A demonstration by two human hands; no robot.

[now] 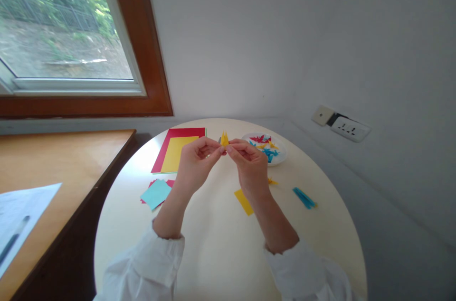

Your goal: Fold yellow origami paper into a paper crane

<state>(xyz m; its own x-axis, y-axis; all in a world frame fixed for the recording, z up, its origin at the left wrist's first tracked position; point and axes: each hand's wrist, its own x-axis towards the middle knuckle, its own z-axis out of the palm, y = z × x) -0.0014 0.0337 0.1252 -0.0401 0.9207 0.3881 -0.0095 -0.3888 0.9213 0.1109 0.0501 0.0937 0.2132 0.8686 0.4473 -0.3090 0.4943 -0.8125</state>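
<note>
Between my two hands, above the far half of the round table (pixel 213 244), is a small folded yellow paper piece (pixel 224 139) with pointed tips turned up. My left hand (pixel 197 161) pinches its lower left side with thumb and fingers. From the right, my right hand (pixel 249 161) pinches the same piece, its thumb close to the left one. The fingertips cover the bottom of the fold. Behind my right hand stands a white plate (pixel 284 156) with several red, yellow and blue folded paper cranes (pixel 269 153). A yellow crane (pixel 272 181) lies partly hidden beside my right wrist.
Red and yellow paper sheets (pixel 174 149) lie at the back left, small blue and red squares (pixel 156 194) nearer. A yellow square (pixel 243 201) lies under my right forearm, blue strips (pixel 304 197) to the right. A wooden desk (pixel 81 158) adjoins at left; walls enclose the back and right.
</note>
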